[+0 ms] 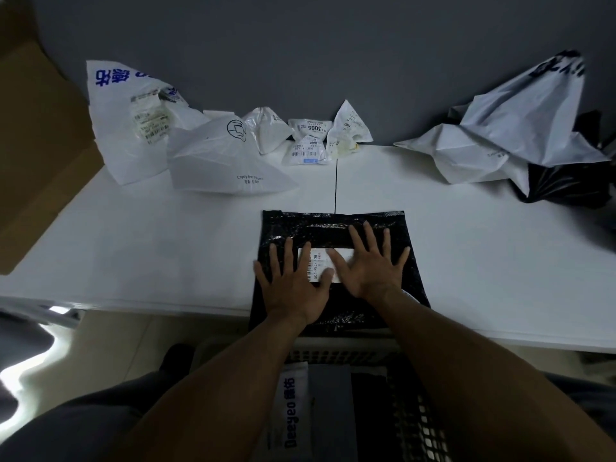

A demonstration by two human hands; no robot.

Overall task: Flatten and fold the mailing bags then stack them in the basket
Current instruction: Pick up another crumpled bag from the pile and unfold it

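Hands, left [293,285] and right [371,265], fingers spread, press flat on glossy black mailing bag [336,228] (crinkled plastic, squarish).

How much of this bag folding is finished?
Some is done: folded bags already lie in the basket. Both hands, left hand and right hand, press a black bag flat on the table. Several crumpled bags wait behind.

Both forearms are bare to the elbow, with no sleeves, watch or rings showing. The left hand [293,288] and right hand [373,265] wear no gloves. Dark grey trousers [83,421] cover the legs, near left.
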